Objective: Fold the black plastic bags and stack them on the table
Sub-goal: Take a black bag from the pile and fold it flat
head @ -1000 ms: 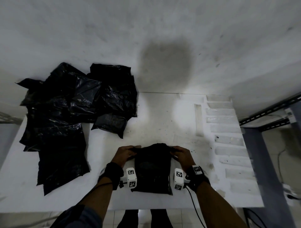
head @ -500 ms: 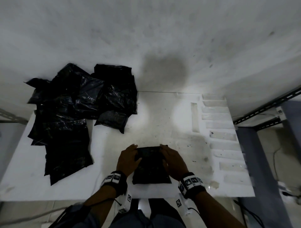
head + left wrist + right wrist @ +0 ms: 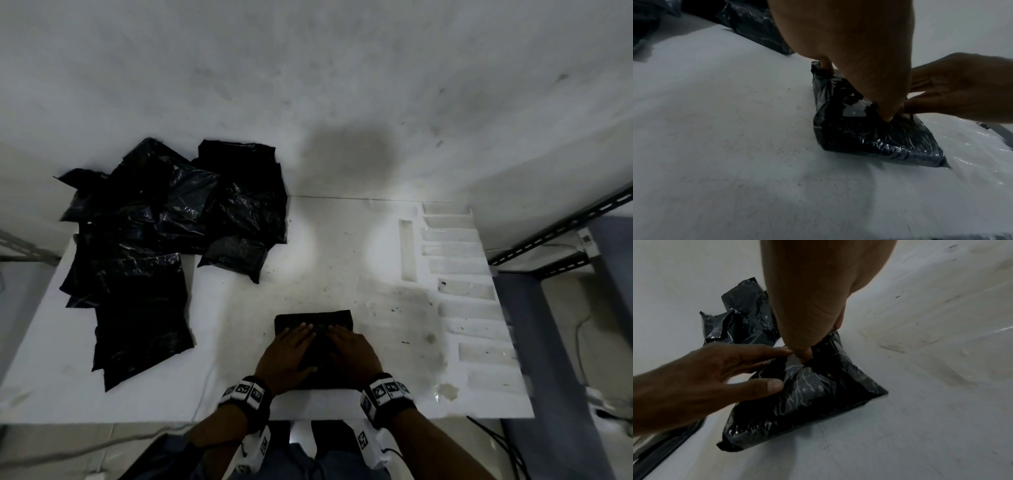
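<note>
A folded black plastic bag [image 3: 313, 318] lies near the front edge of the white table [image 3: 325, 257]. My left hand [image 3: 286, 356] and right hand [image 3: 354, 349] lie side by side on top of it, fingers straight, pressing it flat. The left wrist view shows the folded bag [image 3: 869, 134] under my left fingers [image 3: 885, 113], with the right hand [image 3: 962, 91] beside them. From the right wrist, the bag [image 3: 818, 394] sits under both the left hand [image 3: 705, 378] and the right hand [image 3: 807, 305]. A loose pile of unfolded black bags [image 3: 164, 233] covers the table's far left.
Clear tape strips [image 3: 469, 291] line the table's right side. A metal shelf frame [image 3: 548, 246] stands just past the right edge. The wall [image 3: 308, 85] rises behind the table. The table's front edge runs close under my wrists.
A second ago both hands held the bag's far corners and it lay longer. It has since been folded shorter, and both hands have come together flat on top of it.
</note>
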